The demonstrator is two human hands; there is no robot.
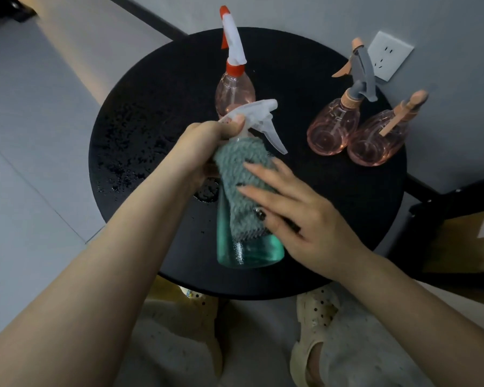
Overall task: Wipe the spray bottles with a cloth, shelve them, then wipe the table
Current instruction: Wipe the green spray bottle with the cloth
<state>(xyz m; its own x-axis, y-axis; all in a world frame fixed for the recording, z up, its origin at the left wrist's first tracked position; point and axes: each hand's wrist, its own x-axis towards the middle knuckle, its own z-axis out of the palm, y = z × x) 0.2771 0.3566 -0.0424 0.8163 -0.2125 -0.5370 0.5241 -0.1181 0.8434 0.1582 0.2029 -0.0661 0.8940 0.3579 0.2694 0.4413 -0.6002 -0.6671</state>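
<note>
The round table (333, 191) was black, speckled with glinting water drops on its left side. The held spray bottle (249, 250) was translucent teal with a clear whitish trigger head, and the cloth (241, 174) around it was a nubby grey-green. One pink bottle (234, 90) wore a red-and-white sprayer; two other pink bottles (333, 129) had peach and grey tops. The sandals (313, 331) were cream with dark perforations.

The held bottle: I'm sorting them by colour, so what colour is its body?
Translucent teal-green body with a clear trigger head, seen in the head view.
</note>
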